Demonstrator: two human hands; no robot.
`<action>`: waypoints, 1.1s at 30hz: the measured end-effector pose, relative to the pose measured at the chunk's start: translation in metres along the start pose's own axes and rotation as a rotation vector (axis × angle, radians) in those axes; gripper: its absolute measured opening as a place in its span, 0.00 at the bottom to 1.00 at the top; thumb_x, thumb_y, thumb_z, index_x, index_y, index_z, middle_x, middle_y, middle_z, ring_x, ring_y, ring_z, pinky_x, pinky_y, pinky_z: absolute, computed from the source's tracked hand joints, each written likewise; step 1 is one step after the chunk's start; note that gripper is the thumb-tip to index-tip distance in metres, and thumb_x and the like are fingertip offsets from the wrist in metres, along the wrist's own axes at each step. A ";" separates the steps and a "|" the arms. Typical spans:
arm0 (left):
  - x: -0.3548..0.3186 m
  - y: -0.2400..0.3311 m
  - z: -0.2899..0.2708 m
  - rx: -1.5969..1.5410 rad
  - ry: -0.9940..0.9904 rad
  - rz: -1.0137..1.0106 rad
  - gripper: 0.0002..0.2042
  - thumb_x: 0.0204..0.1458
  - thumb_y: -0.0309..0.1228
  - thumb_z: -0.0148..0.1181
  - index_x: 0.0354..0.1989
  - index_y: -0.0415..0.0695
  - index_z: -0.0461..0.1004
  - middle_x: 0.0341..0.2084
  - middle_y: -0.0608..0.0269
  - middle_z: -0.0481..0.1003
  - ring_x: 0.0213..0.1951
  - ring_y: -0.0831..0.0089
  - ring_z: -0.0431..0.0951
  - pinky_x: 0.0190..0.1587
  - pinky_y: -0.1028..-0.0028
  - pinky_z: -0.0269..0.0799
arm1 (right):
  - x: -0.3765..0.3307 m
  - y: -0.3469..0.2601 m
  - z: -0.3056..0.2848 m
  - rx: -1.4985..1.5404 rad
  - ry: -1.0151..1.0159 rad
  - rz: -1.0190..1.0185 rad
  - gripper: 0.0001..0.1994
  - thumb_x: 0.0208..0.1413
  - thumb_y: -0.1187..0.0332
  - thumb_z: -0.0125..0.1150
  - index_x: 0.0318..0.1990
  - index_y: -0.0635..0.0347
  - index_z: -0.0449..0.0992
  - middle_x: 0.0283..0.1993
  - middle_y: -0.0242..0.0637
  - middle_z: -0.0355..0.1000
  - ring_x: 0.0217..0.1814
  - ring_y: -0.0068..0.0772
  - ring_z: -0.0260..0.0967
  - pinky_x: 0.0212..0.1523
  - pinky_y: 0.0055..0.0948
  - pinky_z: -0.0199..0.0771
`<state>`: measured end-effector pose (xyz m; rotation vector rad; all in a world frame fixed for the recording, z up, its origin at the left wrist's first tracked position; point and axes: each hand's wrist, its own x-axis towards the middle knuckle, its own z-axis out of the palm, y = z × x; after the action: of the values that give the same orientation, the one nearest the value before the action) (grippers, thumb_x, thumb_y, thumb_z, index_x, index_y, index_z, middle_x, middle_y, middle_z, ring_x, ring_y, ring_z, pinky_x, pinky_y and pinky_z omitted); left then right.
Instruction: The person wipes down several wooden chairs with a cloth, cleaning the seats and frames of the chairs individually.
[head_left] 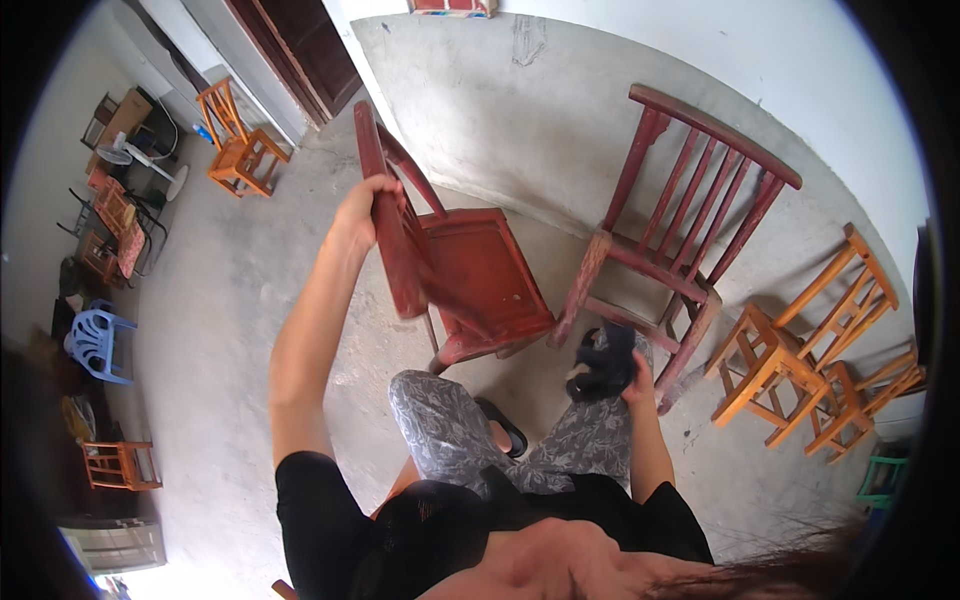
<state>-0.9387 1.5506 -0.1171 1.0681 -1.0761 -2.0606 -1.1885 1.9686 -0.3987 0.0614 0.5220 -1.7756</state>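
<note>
Red chair (485, 265) is located at 12 o'clock of the view, just ahead of the person's knees. Its backrest is on the 11 o'clock side; its red seat panel faces upward. Left hand (373, 207) is at 10 to 11 o'clock, arm extended. Its fingers are wrapped over the top rail (398, 270) of the backrest, grasping it.

Right hand (640, 385) is at 4 o'clock. Its fingers are closed on a bunched dark cloth (606, 365), which covers part of them. The cloth appears over the right knee; contact with the trousers (445, 425) cannot be determined.

Slatted chair (658, 268), also red, stands at 2 o'clock, near the grey wall (520, 130). Two orange chairs (770, 350) stand beside each other at 3 o'clock. Green stool (880, 483) is at 4 o'clock, near the edge of view. Blue chair (97, 340) is at 9 o'clock. White fan (115, 155) is at 10 o'clock.
</note>
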 end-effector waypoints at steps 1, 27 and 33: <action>0.015 0.009 0.011 0.024 0.020 -0.035 0.04 0.41 0.23 0.53 0.25 0.37 0.67 0.19 0.60 0.69 0.22 0.68 0.71 0.29 0.72 0.71 | 0.000 0.005 -0.005 -0.067 -0.015 -0.010 0.22 0.55 0.61 0.45 0.55 0.62 0.60 0.54 0.44 0.63 0.55 0.44 0.61 0.57 0.43 0.59; 0.295 0.052 0.133 0.392 0.253 0.335 0.15 0.55 0.36 0.44 0.46 0.39 0.63 0.40 0.58 0.69 0.41 0.63 0.70 0.46 0.56 0.66 | -0.029 -0.031 -0.011 0.077 -0.061 -0.033 0.26 0.54 0.63 0.46 0.60 0.61 0.52 0.58 0.44 0.57 0.60 0.42 0.56 0.60 0.42 0.54; 0.335 0.014 0.155 0.553 0.822 0.621 0.49 0.42 0.54 0.55 0.57 0.29 0.32 0.53 0.40 0.57 0.52 0.55 0.64 0.52 0.60 0.63 | -0.027 -0.030 -0.013 -0.023 0.106 -0.059 0.27 0.53 0.64 0.47 0.59 0.64 0.52 0.58 0.46 0.57 0.59 0.41 0.57 0.59 0.41 0.56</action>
<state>-1.2410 1.3480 -0.1791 1.4151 -1.3033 -0.7174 -1.2119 2.0037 -0.3928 0.1255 0.6257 -1.8306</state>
